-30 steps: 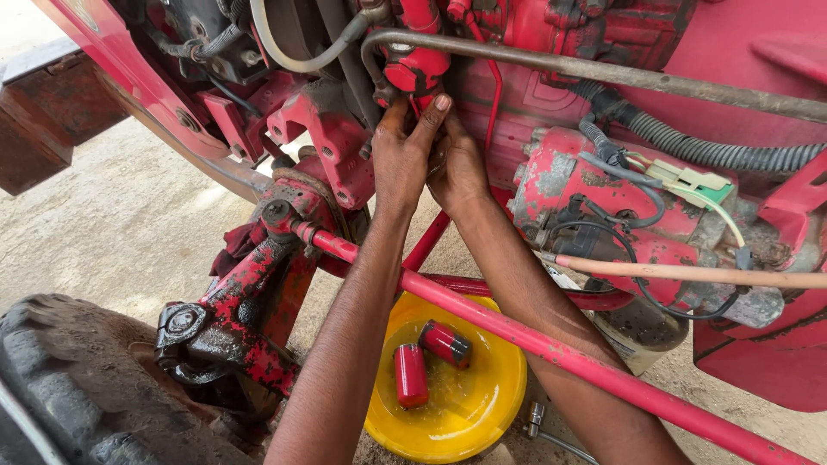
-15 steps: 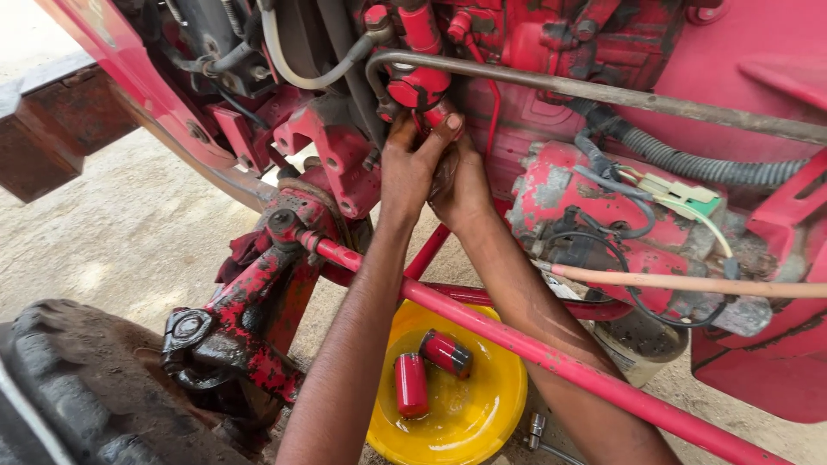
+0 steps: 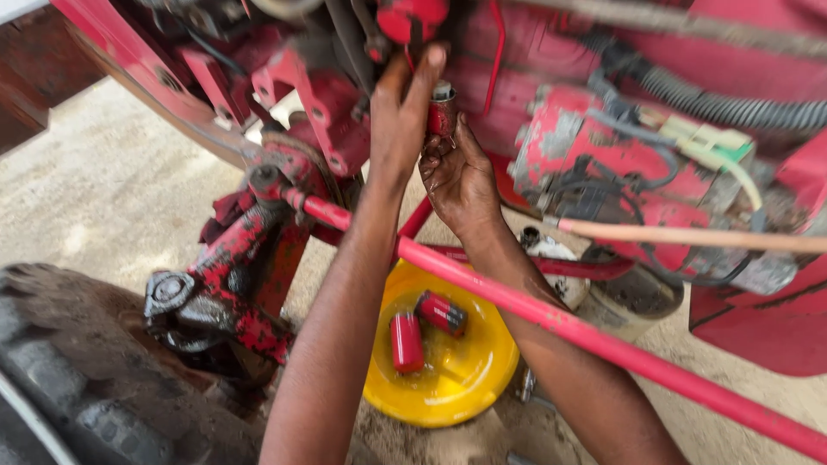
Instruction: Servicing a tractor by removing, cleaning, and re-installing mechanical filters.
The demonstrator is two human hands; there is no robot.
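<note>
Head view: both hands up under the red engine block (image 3: 603,164). Left hand (image 3: 401,120) raised, fingers stretched upward, fingertips at the red filter housing (image 3: 412,19) at the top edge; thumb side lies against a small red cylinder with a metal cap (image 3: 442,108). Not closed around anything, more a loose, extended reach. Right hand (image 3: 461,176) just below and beside it, palm cupped upward, fingers curled around the lower part of that small cylinder, so it grips the cylinder from beneath. Cylinder stands roughly upright, between the two hands, just under the housing.

A long red steering rod (image 3: 560,319) runs diagonally across in front of both forearms. On the ground below the arms sits a yellow bowl (image 3: 482,387), holding two red canisters (image 3: 407,342), lying side by side in yellowish fluid. Black tyre (image 3: 77,379) at lower left, a red and black hub joint (image 3: 181,297) beside it. Corrugated black hose (image 3: 732,103) and a tan cable (image 3: 689,234) run right of the engine. Sandy floor (image 3: 103,198) beneath.
</note>
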